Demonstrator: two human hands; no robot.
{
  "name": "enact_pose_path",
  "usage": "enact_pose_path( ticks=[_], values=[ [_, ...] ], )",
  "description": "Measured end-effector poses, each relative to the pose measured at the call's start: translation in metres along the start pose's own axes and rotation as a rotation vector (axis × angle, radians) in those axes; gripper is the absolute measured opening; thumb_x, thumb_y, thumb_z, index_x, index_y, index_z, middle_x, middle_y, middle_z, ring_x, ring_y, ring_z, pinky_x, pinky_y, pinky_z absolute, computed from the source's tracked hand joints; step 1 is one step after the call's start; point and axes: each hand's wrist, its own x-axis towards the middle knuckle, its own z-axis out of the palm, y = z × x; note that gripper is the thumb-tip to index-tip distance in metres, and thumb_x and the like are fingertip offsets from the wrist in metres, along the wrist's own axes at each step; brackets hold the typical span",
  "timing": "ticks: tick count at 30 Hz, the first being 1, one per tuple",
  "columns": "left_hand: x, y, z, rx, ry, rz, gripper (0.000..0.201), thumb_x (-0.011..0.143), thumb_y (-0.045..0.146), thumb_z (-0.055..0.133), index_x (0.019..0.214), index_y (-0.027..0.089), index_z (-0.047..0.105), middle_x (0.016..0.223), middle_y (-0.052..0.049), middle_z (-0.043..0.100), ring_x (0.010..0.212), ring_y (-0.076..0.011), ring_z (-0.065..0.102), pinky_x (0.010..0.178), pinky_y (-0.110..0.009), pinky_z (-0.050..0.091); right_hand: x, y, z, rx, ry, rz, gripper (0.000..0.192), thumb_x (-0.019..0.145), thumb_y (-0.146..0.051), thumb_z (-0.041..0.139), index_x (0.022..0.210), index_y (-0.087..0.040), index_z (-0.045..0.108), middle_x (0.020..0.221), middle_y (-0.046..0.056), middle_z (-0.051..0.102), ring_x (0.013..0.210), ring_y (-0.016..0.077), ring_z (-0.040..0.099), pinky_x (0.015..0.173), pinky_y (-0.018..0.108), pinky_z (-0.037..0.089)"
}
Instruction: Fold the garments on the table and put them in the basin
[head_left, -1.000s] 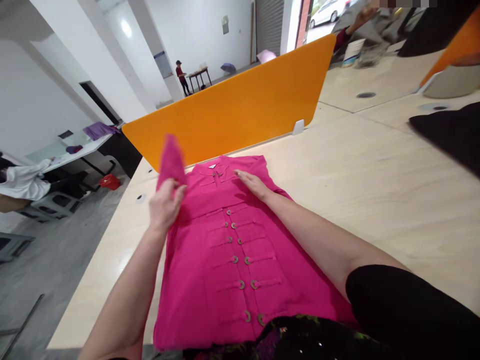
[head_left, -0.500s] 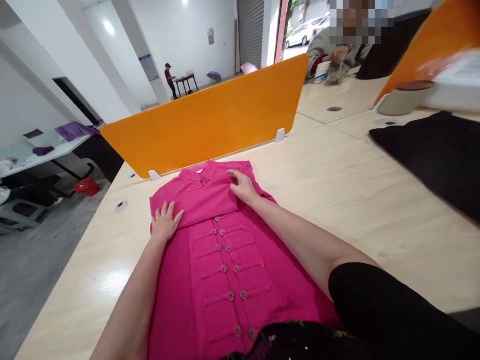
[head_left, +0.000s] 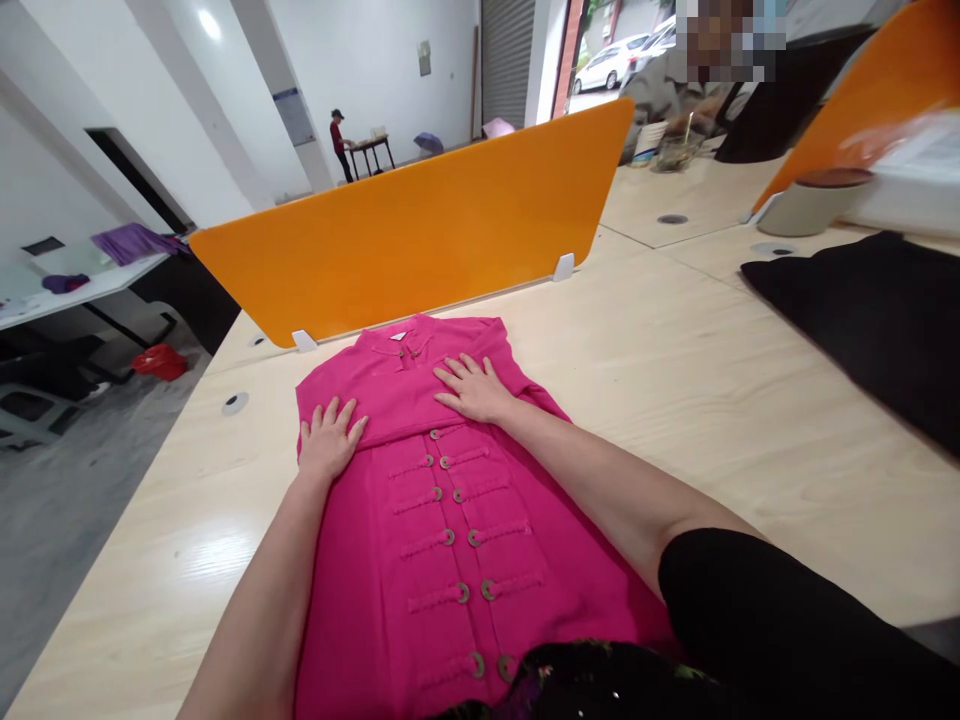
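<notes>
A bright pink jacket (head_left: 420, 560) with braided fastenings and round metal rings lies front side up on the pale wooden table, collar pointing away from me. A sleeve (head_left: 401, 410) is laid across its chest. My left hand (head_left: 330, 438) rests flat on the cloth at the left side, fingers spread. On the right part of the chest, my right hand (head_left: 476, 388) lies open, palm down, fingers apart. Neither hand grips the fabric. The jacket's lower end runs out of view beneath my own dark patterned clothing.
An orange divider (head_left: 420, 240) stands just behind the collar. Black cloth (head_left: 862, 330) lies on the table (head_left: 660, 370) at right, near a round container (head_left: 814, 200). A person sits beyond at upper right, beside a cup (head_left: 647, 145). Cable holes (head_left: 235, 403) dot the tabletop.
My right hand has turned from a half-curled, raised pose to lying flat with fingers spread on the chest. My left hand stays in place. The camera view has shifted slightly.
</notes>
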Motion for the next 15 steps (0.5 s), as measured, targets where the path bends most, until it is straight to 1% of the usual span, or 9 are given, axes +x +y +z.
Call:
enact_pose_path(
  ticks=[1,4,7,9,12,13,15],
  values=[
    [0.001,-0.001,0.002,-0.004,-0.01,-0.01,0.059,0.094,0.054,0.029,0.148,0.031,0.031,0.156,-0.006,0.027,0.142,-0.0348,0.023,0.112,-0.057,0.023,0.001,0.001,0.003,0.004,-0.019,0.003,0.066,0.093,-0.062,0.026,0.149,-0.028,0.031,0.158,0.007,0.022,0.144,0.0345,0.012,0.111,0.066,0.011],
    [0.004,-0.001,0.002,-0.014,-0.019,-0.016,0.06,0.094,0.056,0.026,0.149,0.031,0.029,0.157,-0.005,0.025,0.142,-0.0358,0.021,0.112,-0.058,0.021,0.004,0.003,0.007,-0.003,0.01,-0.002,0.067,0.093,-0.063,0.024,0.15,-0.028,0.03,0.158,0.006,0.021,0.144,0.0346,0.012,0.111,0.066,0.01],
    [0.003,0.004,-0.004,0.008,-0.031,-0.028,0.06,0.094,0.056,0.025,0.148,0.031,0.029,0.157,-0.006,0.025,0.142,-0.0359,0.022,0.111,-0.059,0.021,0.004,0.003,0.005,-0.004,0.039,-0.013,0.066,0.093,-0.063,0.028,0.149,-0.028,0.033,0.157,0.007,0.024,0.143,0.035,0.016,0.111,0.066,0.012],
    [-0.002,0.009,-0.009,0.055,-0.001,-0.031,0.06,0.094,0.055,0.025,0.148,0.029,0.031,0.157,-0.008,0.026,0.142,-0.0363,0.022,0.11,-0.061,0.019,0.002,0.004,0.002,0.023,0.069,-0.011,0.067,0.092,-0.063,0.03,0.149,-0.027,0.033,0.157,0.007,0.025,0.143,0.0344,0.017,0.111,0.065,0.014],
    [-0.012,0.016,-0.012,0.087,0.122,0.016,0.062,0.093,0.055,0.028,0.148,0.026,0.031,0.158,-0.008,0.024,0.143,-0.037,0.016,0.111,-0.062,0.016,-0.004,0.015,-0.002,0.04,0.17,0.069,0.073,0.088,-0.069,0.031,0.148,-0.027,0.034,0.156,0.009,0.026,0.143,0.0363,0.017,0.11,0.068,0.012],
    [-0.015,0.017,-0.01,0.066,0.134,0.025,0.063,0.093,0.056,0.029,0.149,0.027,0.03,0.158,-0.008,0.022,0.143,-0.0377,0.015,0.111,-0.062,0.017,-0.006,0.021,-0.003,0.029,0.195,0.107,0.076,0.087,-0.072,0.031,0.148,-0.027,0.034,0.156,0.01,0.026,0.142,0.0385,0.016,0.109,0.07,0.01],
    [-0.017,0.018,-0.006,0.004,0.087,0.013,0.065,0.091,0.061,0.03,0.149,0.032,0.028,0.158,-0.006,0.022,0.142,-0.0402,0.017,0.109,-0.064,0.021,-0.01,0.034,-0.003,-0.003,0.184,0.163,0.081,0.084,-0.076,0.03,0.148,-0.027,0.035,0.155,0.011,0.027,0.141,0.0434,0.015,0.106,0.073,0.009]
  ],
)
